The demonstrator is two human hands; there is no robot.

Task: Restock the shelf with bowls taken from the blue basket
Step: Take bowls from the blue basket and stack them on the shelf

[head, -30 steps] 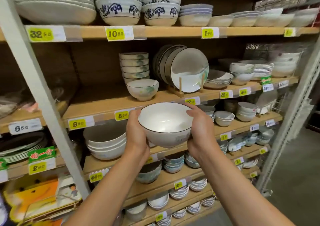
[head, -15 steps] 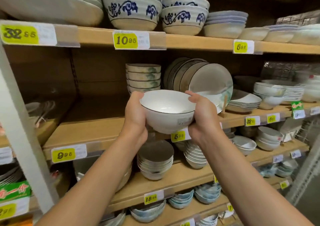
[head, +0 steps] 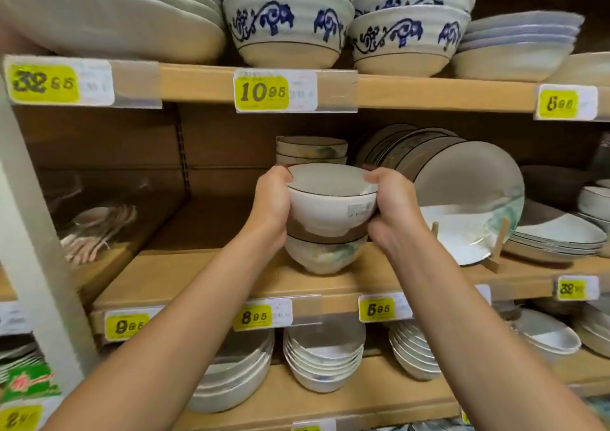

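Both my hands hold a white bowl (head: 330,199) with a thin dark rim and a barcode sticker on its side. My left hand (head: 270,206) grips its left side and my right hand (head: 391,212) grips its right side, thumbs at the rim. The bowl's foot sits in the mouth of a matching bowl with green markings (head: 325,255) that stands on the middle wooden shelf (head: 185,275). A stack of similar bowls (head: 312,150) stands just behind. The blue basket is out of view.
Upright plates (head: 462,193) lean on a wooden rack right of my hands. Blue-patterned bowls (head: 287,24) and large white dishes (head: 109,11) fill the shelf above. Stacks of white bowls (head: 325,361) sit on the shelf below. A white upright post (head: 36,232) stands at left.
My hands raised the bowl from below shelf height, carried it forward into the middle shelf and brought it down onto the green-marked bowl. The camera moved closer to the shelf.
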